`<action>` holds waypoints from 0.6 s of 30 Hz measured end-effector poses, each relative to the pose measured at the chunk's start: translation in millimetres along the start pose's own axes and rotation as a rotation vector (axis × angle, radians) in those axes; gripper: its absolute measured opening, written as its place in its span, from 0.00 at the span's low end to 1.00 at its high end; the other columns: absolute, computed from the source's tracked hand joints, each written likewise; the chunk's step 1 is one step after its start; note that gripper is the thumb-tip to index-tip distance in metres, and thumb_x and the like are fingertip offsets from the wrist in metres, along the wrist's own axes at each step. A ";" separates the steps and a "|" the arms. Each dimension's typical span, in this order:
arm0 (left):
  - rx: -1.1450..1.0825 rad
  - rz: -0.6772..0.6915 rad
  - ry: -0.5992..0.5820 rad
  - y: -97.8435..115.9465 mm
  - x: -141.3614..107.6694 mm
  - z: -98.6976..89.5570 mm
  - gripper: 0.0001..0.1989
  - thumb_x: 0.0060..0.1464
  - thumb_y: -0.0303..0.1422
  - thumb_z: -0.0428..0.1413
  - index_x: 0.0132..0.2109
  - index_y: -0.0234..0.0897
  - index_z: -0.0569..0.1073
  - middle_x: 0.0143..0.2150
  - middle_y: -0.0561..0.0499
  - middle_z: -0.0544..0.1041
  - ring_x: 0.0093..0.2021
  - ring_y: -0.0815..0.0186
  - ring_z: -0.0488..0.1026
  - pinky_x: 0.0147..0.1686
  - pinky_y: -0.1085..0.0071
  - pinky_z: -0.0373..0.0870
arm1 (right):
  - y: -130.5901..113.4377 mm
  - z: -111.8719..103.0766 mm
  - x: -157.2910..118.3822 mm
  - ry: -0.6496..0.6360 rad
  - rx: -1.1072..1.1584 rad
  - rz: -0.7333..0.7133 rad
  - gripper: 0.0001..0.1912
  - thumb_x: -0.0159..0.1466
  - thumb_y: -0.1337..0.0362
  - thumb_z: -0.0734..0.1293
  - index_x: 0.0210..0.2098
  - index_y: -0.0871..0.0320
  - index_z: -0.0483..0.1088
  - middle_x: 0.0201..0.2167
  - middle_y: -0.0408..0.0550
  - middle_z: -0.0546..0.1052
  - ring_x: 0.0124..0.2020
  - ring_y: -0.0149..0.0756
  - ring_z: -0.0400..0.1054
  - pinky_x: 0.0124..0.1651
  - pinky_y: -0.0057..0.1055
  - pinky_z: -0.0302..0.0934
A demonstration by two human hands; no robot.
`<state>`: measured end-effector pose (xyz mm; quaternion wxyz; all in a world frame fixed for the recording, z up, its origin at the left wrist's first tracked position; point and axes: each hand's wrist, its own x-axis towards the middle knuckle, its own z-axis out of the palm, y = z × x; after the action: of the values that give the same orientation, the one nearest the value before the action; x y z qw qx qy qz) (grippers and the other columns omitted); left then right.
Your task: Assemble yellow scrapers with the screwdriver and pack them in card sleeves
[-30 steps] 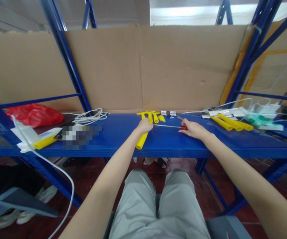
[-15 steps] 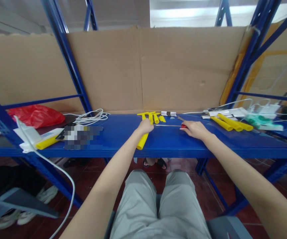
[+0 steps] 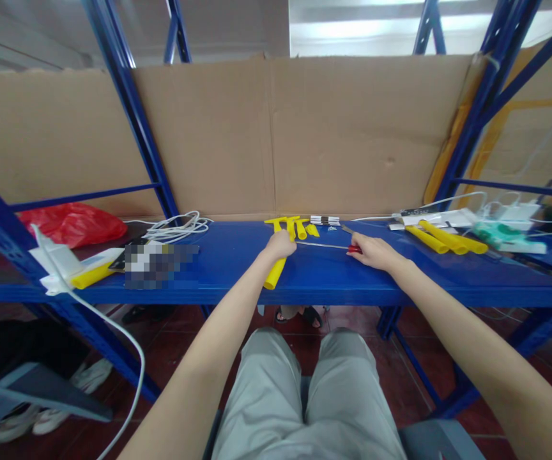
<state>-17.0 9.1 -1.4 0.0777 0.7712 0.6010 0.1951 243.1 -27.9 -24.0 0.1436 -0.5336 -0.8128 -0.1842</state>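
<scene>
My left hand (image 3: 280, 245) is closed around a yellow T-shaped piece (image 3: 275, 273), whose tube end sticks out below the hand toward the table's front edge. A screwdriver (image 3: 324, 245) with a red handle and a long thin metal shaft lies level between my hands. Its handle is in the closed fingers of my right hand (image 3: 368, 250), and its tip reaches the yellow piece at my left hand. Just behind my left hand lie more yellow parts (image 3: 301, 229) and a small yellow piece (image 3: 312, 230). Beside them is a black-and-white stack (image 3: 324, 220).
Several yellow tubes (image 3: 448, 240) and white packets lie at the right, near a green-and-white item (image 3: 506, 237). Coiled white cables (image 3: 184, 226), a red plastic bag (image 3: 79, 223) and another yellow tube (image 3: 94, 275) are at the left. Cardboard (image 3: 343, 134) stands behind the blue table (image 3: 228, 275).
The screwdriver's handle has dipped slightly and my right-hand fingers have shifted around it. My left hand keeps its hold on the yellow piece.
</scene>
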 end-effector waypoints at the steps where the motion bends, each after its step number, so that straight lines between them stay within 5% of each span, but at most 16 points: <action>1: 0.004 -0.003 0.001 -0.1 -0.1 0.0 0.15 0.52 0.27 0.52 0.47 0.29 0.74 0.47 0.37 0.76 0.49 0.57 0.73 0.44 0.72 0.67 | -0.2 -0.5 -0.2 -0.002 -0.019 -0.001 0.06 0.62 0.61 0.62 0.35 0.57 0.65 0.34 0.52 0.77 0.32 0.39 0.71 0.30 0.30 0.57; 10: 0.072 -0.007 -0.005 1.4 -2.5 -2.1 0.15 0.53 0.27 0.50 0.47 0.29 0.74 0.48 0.37 0.76 0.49 0.57 0.73 0.43 0.72 0.67 | -2.6 -0.6 -1.1 0.001 -0.058 0.014 0.15 0.66 0.58 0.56 0.44 0.59 0.67 0.46 0.56 0.75 0.45 0.45 0.71 0.39 0.34 0.61; 18: 0.086 -0.007 -0.005 1.2 -2.9 -2.4 0.16 0.53 0.27 0.50 0.48 0.28 0.74 0.49 0.36 0.76 0.49 0.56 0.73 0.43 0.71 0.68 | 1.2 0.1 -1.2 0.044 -0.038 -0.026 0.07 0.64 0.61 0.59 0.39 0.57 0.65 0.35 0.52 0.77 0.34 0.40 0.71 0.32 0.31 0.58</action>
<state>-17.5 5.8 0.6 0.0466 0.7721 0.6114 0.1669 244.7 -28.4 -24.4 0.1490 -0.5214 -0.8128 -0.2131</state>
